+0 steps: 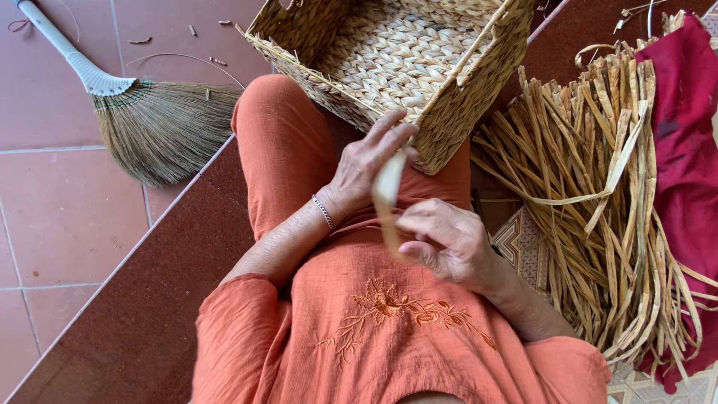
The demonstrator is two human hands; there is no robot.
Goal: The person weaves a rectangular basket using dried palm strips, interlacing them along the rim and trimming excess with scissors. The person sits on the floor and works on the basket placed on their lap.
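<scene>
One woven basket (pixel 407 56) rests on the person's lap, its near corner just above the hands, open side facing up. One pale flat strip (pixel 387 196) runs between two hands: the left hand (pixel 368 161) pinches its upper end between thumb and fingertips right at the basket's lower edge, and the right hand (pixel 449 241) closes loosely round its lower part (the fingers curl inward, so how tightly it holds I cannot tell). One silver bracelet (pixel 323 212) sits on the left wrist. To the right lies one large bundle of dried strips (pixel 598 187), too many to count, partly on a red cloth (pixel 688 112) at the frame's edge. One broom (pixel 149 123) lies on the tiled floor (pixel 52 194) at the left, well apart from the hands, past the edge of a dark step (pixel 142 299).
</scene>
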